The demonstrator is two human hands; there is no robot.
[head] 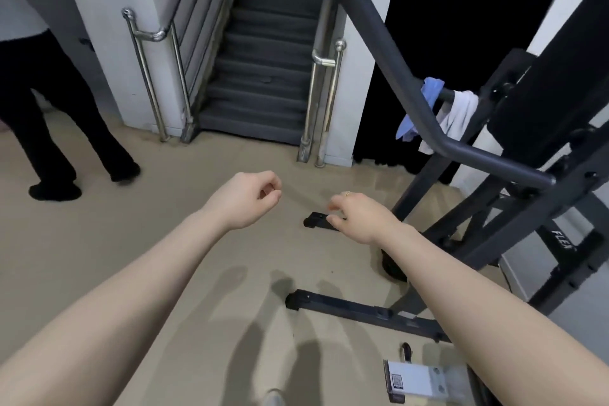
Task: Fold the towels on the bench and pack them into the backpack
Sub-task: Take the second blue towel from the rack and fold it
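Note:
A blue towel (420, 107) and a white towel (456, 119) hang side by side over a dark bar of the gym machine (514, 161) at the right. Both my arms stretch forward over the floor. My left hand (245, 199) is loosely curled with nothing in it. My right hand (357, 216) hangs with its fingers bent down and apart, also holding nothing, well below and left of the towels. No backpack and no bench are in view.
The machine's black floor rails (362, 310) lie just ahead at the right. A grey staircase (263, 76) with steel handrails rises straight ahead. Another person's legs in black trousers (56, 128) stand at the far left on the beige floor.

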